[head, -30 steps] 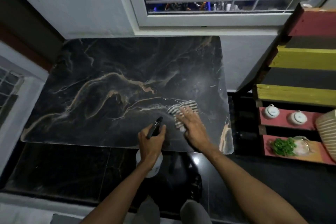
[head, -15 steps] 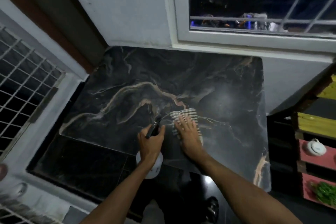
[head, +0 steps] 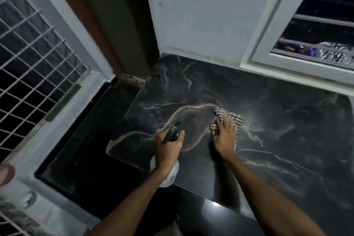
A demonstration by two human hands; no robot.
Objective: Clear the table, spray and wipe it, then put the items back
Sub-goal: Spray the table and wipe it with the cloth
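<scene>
The black marble-patterned table (head: 277, 130) fills the right half of the view, with nothing standing on it. My left hand (head: 167, 149) grips a white spray bottle (head: 169, 174) by its black trigger head, held over the table's near left edge. My right hand (head: 225, 140) lies flat with straight fingers on a black-and-white striped cloth (head: 220, 115), pressing it onto the table's middle left part. Most of the cloth is hidden under that hand.
A white wall with a barred window (head: 316, 34) runs behind the table. To the left are a dark floor strip (head: 92, 140) and a white metal grille (head: 34, 53). A brown door frame (head: 92, 25) stands at the corner.
The view has swung left, so the shelf on the right is out of sight. My right hand has slid the cloth away from me and to the left across the table. My left hand still holds the bottle.
</scene>
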